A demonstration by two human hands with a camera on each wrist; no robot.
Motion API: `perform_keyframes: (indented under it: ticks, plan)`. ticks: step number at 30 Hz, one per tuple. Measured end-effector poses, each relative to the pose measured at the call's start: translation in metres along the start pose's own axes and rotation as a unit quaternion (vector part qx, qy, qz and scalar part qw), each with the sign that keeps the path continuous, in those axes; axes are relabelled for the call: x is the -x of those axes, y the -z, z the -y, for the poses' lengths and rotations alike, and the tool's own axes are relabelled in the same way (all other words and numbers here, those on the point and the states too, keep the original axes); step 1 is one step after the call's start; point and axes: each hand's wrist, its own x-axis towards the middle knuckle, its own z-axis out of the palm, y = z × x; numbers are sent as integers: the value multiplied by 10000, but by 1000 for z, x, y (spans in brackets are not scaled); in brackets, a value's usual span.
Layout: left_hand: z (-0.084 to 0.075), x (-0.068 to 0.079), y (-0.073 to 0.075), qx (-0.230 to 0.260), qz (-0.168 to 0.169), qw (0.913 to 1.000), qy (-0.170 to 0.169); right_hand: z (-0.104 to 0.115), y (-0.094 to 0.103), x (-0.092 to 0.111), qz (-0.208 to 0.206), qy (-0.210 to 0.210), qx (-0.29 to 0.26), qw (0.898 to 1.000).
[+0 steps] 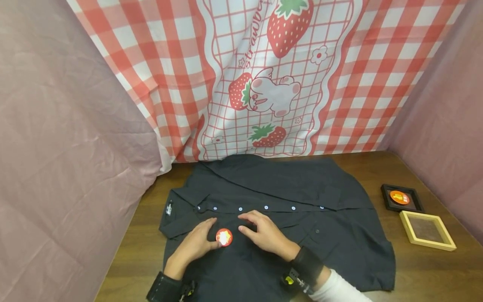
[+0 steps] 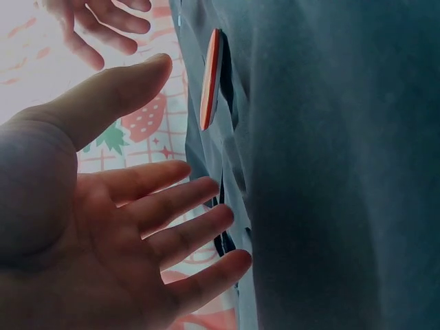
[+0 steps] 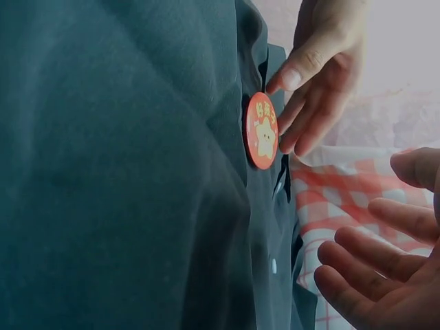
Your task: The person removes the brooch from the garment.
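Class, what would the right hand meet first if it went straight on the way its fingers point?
Most likely the dark shirt, somewhere near its row of buttons: the right hand points that way in the right wrist view. The exact spot is unclear, as depth is hard to judge.

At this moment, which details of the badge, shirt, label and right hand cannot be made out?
Badge, back: hidden by its front in head and right wrist views; nearly edge-on in left wrist view.
Shirt, near part: cut off by the bottom edge, head view.
Label, print: too small, head view.
Right hand, rear part: cut off by the right edge, right wrist view.
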Motion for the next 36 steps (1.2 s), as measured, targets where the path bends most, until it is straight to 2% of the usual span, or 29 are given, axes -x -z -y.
perform_keyframes:
  ticks: [15,21,29,36]
  plan:
    - [1,1,1,30,105,9999,-90,5,-14,6,300,119,52,9995]
    - [0,2,3,138,210,9996,83,8,-16,5,470,-28,-21,9989]
    - [2,3,7,-12,188,9993,319,10,-20,3,530,-63,23,9986]
    - [2,4,4,-104,463,9986,216,11,-27,0,630,67,246,9977]
